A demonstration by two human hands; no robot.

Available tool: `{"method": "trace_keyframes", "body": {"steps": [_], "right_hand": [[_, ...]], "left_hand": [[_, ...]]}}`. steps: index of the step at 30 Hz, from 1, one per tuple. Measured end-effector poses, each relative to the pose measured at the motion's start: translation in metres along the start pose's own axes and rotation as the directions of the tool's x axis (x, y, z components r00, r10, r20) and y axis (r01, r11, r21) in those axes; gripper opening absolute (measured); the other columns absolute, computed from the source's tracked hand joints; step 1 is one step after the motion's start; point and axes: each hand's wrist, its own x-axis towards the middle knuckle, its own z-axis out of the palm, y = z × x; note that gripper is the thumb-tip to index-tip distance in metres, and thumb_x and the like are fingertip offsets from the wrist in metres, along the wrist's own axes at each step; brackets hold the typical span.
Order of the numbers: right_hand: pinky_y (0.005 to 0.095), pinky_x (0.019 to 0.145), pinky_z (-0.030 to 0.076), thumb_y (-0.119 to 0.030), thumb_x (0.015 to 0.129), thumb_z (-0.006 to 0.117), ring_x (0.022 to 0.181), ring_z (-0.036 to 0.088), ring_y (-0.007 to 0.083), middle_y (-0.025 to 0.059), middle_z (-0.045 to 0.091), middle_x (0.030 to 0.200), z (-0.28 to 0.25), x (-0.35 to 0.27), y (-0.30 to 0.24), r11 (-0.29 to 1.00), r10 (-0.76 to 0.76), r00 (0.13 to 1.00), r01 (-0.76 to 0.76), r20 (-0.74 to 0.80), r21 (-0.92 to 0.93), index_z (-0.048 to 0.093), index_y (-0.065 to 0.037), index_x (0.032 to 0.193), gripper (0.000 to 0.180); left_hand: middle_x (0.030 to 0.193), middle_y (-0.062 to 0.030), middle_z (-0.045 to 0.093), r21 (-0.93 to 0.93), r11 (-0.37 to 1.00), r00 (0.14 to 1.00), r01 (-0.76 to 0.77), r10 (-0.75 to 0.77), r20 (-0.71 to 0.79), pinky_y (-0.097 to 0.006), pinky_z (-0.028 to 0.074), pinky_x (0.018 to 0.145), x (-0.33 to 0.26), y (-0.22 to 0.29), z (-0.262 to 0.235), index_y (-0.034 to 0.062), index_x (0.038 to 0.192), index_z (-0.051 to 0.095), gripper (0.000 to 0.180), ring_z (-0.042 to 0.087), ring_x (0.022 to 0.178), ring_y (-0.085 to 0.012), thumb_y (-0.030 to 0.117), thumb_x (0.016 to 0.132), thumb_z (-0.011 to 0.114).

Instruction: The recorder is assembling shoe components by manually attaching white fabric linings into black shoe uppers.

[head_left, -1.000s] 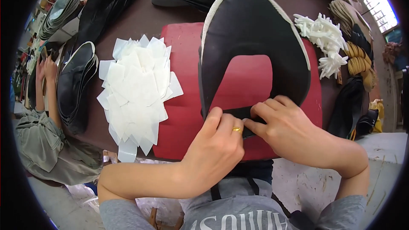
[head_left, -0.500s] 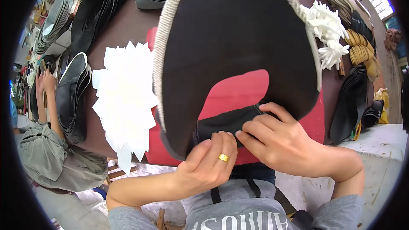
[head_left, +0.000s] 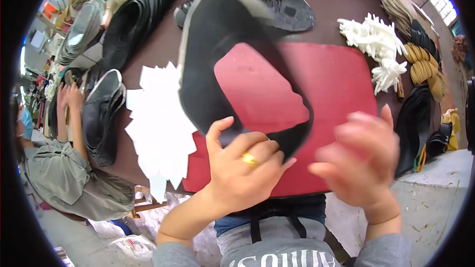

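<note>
A black shoe upper (head_left: 200, 64) with a pale rim is tilted over a red mat (head_left: 341, 84), and the mat shows through its opening. My left hand (head_left: 245, 163), with a gold ring, is closed on the upper's near end; its fingertips are partly hidden. Off to the right, my right hand (head_left: 363, 158) is apart from the upper, blurred, with its fingers spread and nothing visible in them. Left of the mat lies a fanned stack of white pointed pieces (head_left: 161, 123).
Black shoe pieces (head_left: 287, 10) lie at the far side, and more stacked uppers (head_left: 104, 113) are on the left. White strips (head_left: 376, 44) and tan bundles (head_left: 423, 62) sit at the right. Another person's hands (head_left: 69, 99) are at the far left.
The upper has turned and shifted left, lower in view. My right hand has let go of it and moved right. My left hand still holds its near end.
</note>
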Motion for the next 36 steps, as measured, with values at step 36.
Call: {"method": "trace_keyframes", "body": {"steps": [36], "right_hand": [[0.0491, 0.11, 0.032, -0.014, 0.074, 0.077, 0.081, 0.059, 0.0207, 0.006, 0.064, 0.087, -0.063, -0.055, -0.143, 0.804, -0.068, 0.989, -0.022, 0.128, 0.594, 0.064, -0.003, 0.095, 0.027]], "left_hand": [[0.084, -0.0031, 0.058, -0.833, -0.497, 0.816, -0.245, -0.569, 0.099, -0.025, 0.039, 0.068, -0.114, 0.094, -0.074, 0.008, 0.117, 0.055, 0.032, 0.05, 0.077, -0.0125, 0.031, 0.105, 0.036]]}}
